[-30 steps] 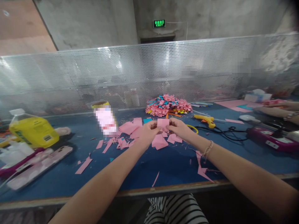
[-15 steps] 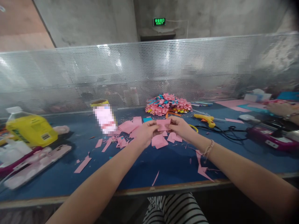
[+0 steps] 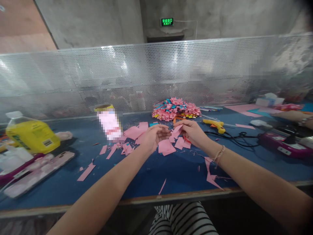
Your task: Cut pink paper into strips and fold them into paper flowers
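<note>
My right hand (image 3: 192, 132) pinches a small piece of pink paper (image 3: 177, 130), which is tilted above the blue table. Beside the paper's left edge, my left hand (image 3: 154, 136) has its fingers slightly curled and apart, with nothing visible in them. More pink paper pieces (image 3: 166, 147) lie just below the hands, and larger pink sheets (image 3: 134, 133) are to the left. Part of a red loop (image 3: 186, 139) shows under my right hand; the rest is hidden. Behind the hands sits a pile of pink, blue and yellow fringed paper (image 3: 174, 109).
A yellow glue gun (image 3: 215, 125) with a black cord lies to the right, near a purple power strip (image 3: 281, 145). At left are a bottle of yellow liquid (image 3: 31, 133), a phone (image 3: 41, 173) and a lit screen (image 3: 109, 124). A co-worker's arm (image 3: 294, 116) reaches in at far right.
My left hand has let go of the pink paper, which both hands held before. The paper has turned and tilted in my right hand. The co-worker's hand has shifted at far right.
</note>
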`<action>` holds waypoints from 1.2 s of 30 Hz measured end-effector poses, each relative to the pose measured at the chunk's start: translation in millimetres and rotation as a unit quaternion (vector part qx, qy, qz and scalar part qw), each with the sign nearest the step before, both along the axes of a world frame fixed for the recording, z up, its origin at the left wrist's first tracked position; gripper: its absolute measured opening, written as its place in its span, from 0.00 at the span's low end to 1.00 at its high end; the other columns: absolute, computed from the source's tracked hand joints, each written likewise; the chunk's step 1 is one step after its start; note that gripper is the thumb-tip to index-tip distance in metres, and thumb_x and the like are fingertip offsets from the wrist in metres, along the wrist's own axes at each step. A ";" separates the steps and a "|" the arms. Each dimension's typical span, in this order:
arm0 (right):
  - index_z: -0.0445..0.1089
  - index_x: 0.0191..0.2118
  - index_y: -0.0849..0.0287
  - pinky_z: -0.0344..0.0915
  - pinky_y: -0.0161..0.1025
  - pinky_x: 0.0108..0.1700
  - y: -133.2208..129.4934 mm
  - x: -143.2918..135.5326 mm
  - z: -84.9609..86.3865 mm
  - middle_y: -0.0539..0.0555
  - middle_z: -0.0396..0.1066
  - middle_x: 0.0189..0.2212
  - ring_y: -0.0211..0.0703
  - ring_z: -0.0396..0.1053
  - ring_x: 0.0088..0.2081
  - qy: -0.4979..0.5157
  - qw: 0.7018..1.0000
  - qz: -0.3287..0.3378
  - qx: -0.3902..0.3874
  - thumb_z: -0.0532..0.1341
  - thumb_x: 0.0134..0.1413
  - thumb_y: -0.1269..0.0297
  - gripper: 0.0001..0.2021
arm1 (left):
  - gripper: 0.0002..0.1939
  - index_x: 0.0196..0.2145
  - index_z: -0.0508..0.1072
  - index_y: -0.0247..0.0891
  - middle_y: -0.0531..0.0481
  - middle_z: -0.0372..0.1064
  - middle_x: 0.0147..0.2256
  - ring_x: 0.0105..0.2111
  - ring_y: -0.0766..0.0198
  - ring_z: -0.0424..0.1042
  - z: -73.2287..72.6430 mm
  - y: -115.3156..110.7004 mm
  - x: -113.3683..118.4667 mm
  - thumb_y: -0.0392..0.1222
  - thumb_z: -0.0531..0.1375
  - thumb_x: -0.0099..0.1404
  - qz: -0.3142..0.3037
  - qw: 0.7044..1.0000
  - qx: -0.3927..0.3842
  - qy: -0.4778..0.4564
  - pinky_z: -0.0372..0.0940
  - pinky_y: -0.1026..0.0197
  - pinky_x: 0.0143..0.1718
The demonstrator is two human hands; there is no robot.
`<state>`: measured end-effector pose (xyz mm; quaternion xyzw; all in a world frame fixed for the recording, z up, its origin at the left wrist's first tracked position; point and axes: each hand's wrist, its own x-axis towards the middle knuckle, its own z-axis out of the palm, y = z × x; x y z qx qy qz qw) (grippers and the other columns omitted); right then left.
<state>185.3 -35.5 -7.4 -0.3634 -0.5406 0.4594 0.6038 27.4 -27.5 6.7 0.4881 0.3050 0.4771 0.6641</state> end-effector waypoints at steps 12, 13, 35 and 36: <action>0.73 0.32 0.54 0.63 0.36 0.36 -3.1 1.9 -0.9 0.50 0.71 0.31 0.38 0.66 0.33 -0.256 0.954 -0.068 0.139 0.52 0.38 0.75 0.16 | 0.11 0.28 0.64 0.33 0.52 0.66 0.22 0.21 0.69 0.69 -5.1 -3.8 5.3 0.37 0.62 0.46 -0.029 0.993 0.037 0.108 0.66 0.62 0.28; 0.72 0.32 0.54 0.63 0.37 0.37 -2.5 1.8 -1.4 0.50 0.71 0.31 0.38 0.66 0.33 -0.242 0.960 -0.058 0.132 0.52 0.39 0.75 0.15 | 0.11 0.28 0.64 0.33 0.52 0.66 0.22 0.21 0.68 0.69 -5.0 -3.4 5.0 0.36 0.62 0.46 -0.026 0.993 0.038 0.107 0.66 0.62 0.28; 0.69 0.28 0.59 0.65 0.34 0.28 -1.2 -1.5 0.3 0.49 0.68 0.22 0.34 0.65 0.23 -0.172 0.984 -0.038 0.015 0.57 0.41 0.63 0.07 | 0.12 0.25 0.67 0.32 0.52 0.67 0.19 0.20 0.69 0.68 -5.4 -2.9 4.5 0.39 0.64 0.44 -0.003 0.991 0.053 0.125 0.65 0.66 0.23; 0.70 0.28 0.59 0.65 0.34 0.28 -1.5 -1.3 0.5 0.49 0.68 0.23 0.34 0.66 0.23 -0.173 0.984 -0.038 0.011 0.57 0.41 0.64 0.07 | 0.11 0.25 0.67 0.32 0.52 0.67 0.19 0.19 0.69 0.68 -5.1 -3.1 4.5 0.38 0.64 0.44 -0.001 0.991 0.052 0.127 0.65 0.66 0.22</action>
